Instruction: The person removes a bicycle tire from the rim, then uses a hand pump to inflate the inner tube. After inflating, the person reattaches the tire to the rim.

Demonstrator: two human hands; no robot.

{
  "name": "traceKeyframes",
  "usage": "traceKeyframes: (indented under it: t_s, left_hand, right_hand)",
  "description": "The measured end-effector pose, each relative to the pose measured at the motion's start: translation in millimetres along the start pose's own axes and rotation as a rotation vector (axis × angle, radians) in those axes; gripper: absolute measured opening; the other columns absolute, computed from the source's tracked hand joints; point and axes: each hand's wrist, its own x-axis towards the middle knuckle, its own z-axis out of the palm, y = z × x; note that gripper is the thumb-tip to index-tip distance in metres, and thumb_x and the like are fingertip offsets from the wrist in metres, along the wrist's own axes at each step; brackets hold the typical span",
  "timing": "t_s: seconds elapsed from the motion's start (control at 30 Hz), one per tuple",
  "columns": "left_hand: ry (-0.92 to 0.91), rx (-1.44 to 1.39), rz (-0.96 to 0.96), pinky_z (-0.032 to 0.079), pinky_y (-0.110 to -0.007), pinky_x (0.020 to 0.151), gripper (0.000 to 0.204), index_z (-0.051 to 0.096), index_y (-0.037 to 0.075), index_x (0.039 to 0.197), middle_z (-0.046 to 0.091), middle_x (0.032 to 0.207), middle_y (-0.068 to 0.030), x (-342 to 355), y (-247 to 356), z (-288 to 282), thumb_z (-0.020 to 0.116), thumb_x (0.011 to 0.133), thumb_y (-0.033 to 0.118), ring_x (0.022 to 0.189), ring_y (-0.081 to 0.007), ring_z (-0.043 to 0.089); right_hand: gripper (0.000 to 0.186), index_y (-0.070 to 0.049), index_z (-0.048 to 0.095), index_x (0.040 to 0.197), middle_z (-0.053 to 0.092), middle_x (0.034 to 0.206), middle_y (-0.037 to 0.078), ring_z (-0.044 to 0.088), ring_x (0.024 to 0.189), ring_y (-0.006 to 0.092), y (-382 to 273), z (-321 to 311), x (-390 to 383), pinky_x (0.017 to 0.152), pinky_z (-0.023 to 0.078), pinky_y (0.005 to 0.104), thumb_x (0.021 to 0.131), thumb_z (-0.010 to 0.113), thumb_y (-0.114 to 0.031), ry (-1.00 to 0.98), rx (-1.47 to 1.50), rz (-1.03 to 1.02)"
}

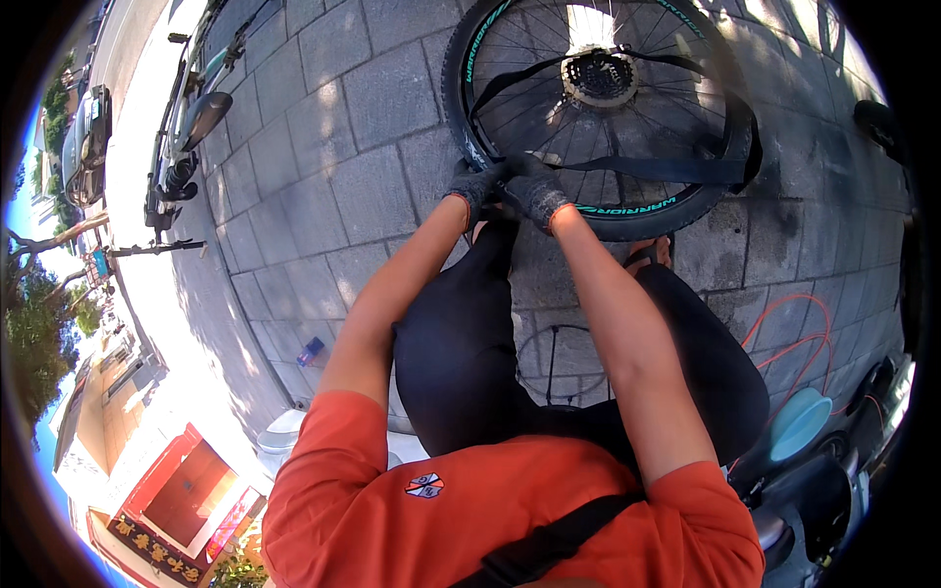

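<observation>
A bicycle wheel with a black tyre (627, 229) and a toothed cassette (600, 78) at its hub lies on the paving in front of me. A flat black inner tube (676, 171) trails loosely across the spokes and over the tyre's right side. Dark grey gloves with orange cuffs cover both hands. My left hand (474, 186) is closed round the near-left part of the tyre and rim. Close beside it, my right hand (536, 189) grips the same stretch, its fingertips partly hidden. Whether a small tool is between the hands, I cannot tell.
An orange hose (816, 338) curls on the right near a light blue basin (802, 423) and a dark scooter (818, 500). At the left stands a bicycle (196, 122), with a small blue bottle (310, 351) on the ground. My foot (652, 253) is close to the tyre.
</observation>
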Motion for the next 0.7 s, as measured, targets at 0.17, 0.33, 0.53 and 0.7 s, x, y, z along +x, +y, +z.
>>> traceKeyframes:
  t_s: [0.17,0.33,0.53,0.7]
  left_hand:
    - [0.142,0.136,0.22,0.06,-0.041,0.089,0.075,0.051,0.006,0.137,0.07,0.118,-0.0135,71.1,-53.2,2.8,0.09,0.077,0.027,0.101,-0.0289,0.07]
    - [0.174,0.114,0.413,0.059,-0.041,0.088,0.072,0.052,0.002,0.135,0.071,0.116,-0.0141,117.6,-82.3,-1.1,0.088,0.075,0.017,0.1,-0.0287,0.07]
    - [0.279,0.249,0.384,0.059,-0.041,0.088,0.073,0.053,-0.001,0.136,0.07,0.119,-0.0168,122.0,-84.3,0.5,0.087,0.073,0.018,0.103,-0.0311,0.07]
    - [0.37,0.345,0.363,0.059,-0.041,0.088,0.076,0.054,-0.002,0.137,0.07,0.121,-0.0188,120.4,-85.8,5.6,0.088,0.072,0.019,0.105,-0.0332,0.07]
  right_hand:
    - [0.052,-0.005,0.059,0.14,0.065,0.133,0.022,0.065,0.12,0.0357,-17.2,-17.8,-17.1,0.1,0.054,0.0423,0.089,0.065,-0.01,0.028,-0.295,0.016]
    - [0.055,-0.011,0.063,0.139,0.062,0.136,0.022,0.064,0.118,0.0407,-32.0,-67.5,-27.0,0.106,0.048,0.0464,0.086,0.071,-0.025,0.218,-1.25,-0.4]
    - [0.046,-0.013,0.068,0.133,0.065,0.132,0.021,0.065,0.114,0.041,-42.9,-80.1,-10.4,0.103,0.049,0.0475,0.089,0.067,-0.028,-0.115,-1.403,-0.276]
    - [0.041,-0.013,0.07,0.13,0.069,0.13,0.019,0.065,0.12,0.0397,-33.3,-80.2,-1.2,0.104,0.049,0.0469,0.094,0.062,-0.031,-0.225,-1.153,-0.041]
